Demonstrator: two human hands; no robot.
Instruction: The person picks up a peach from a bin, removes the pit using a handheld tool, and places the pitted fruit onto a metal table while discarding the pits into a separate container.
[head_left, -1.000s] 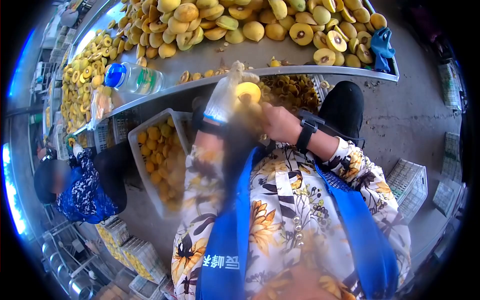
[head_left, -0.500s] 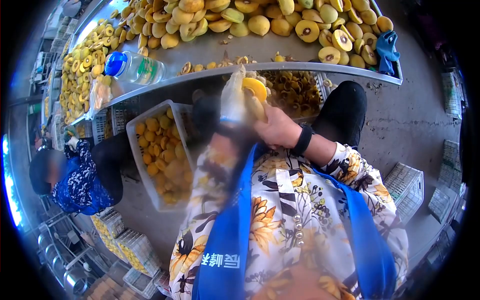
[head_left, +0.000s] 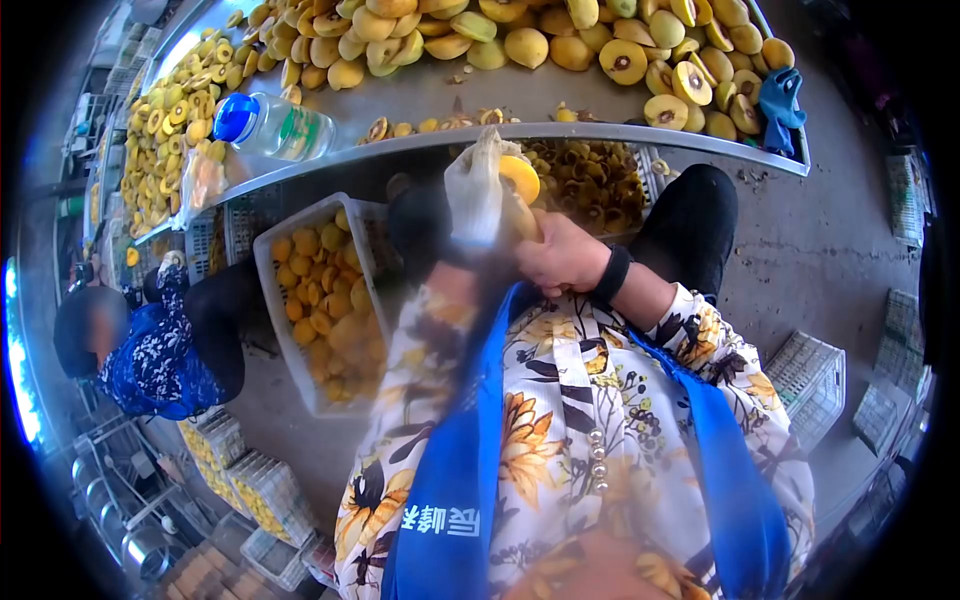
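Observation:
My left hand [head_left: 474, 195], in a white glove, is closed around a yellow fruit half [head_left: 520, 178] just under the edge of the metal table [head_left: 420, 105]. My bare right hand [head_left: 566, 252], with a black wrist strap, presses against the same fruit from below; whether it holds a tool is hidden. Below my hands sits a white crate of peeled fruit [head_left: 318, 300], and farther right a crate of dark pits and scraps [head_left: 590, 185].
Piles of halved and whole yellow fruit [head_left: 520, 40] cover the table, with a plastic bottle [head_left: 272, 126] lying on it and a blue glove [head_left: 780, 98] at the right end. Another person in blue floral clothing [head_left: 150, 350] sits at left. Empty white crates [head_left: 812, 370] stand on the floor right.
Both hands with the fruit have shifted slightly down and right, and the fruit has turned in the gloved hand. The view has tilted a little.

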